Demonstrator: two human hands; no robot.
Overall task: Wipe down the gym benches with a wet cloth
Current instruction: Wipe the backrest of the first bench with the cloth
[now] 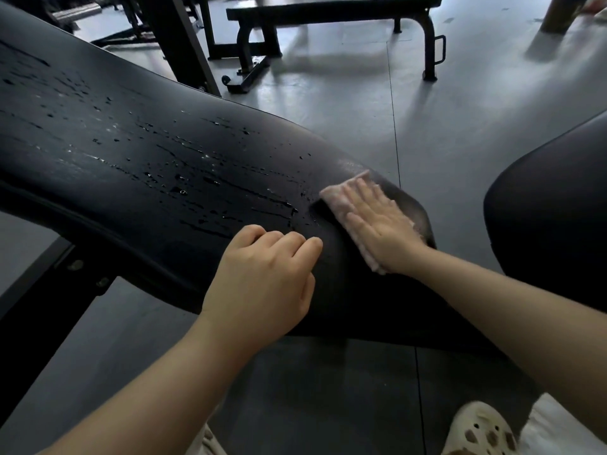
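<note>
A long black padded bench runs from upper left to lower right, its top dotted with water drops and streaks. A pink cloth lies on the bench's near right end. My right hand presses flat on the cloth with straight, spread fingers. My left hand rests on the pad's near edge beside it, fingers loosely curled, holding nothing.
A second black pad stands close at the right. A flat black bench with metal legs stands at the back on the grey floor. The bench's black frame slopes down at left. My shoe shows below.
</note>
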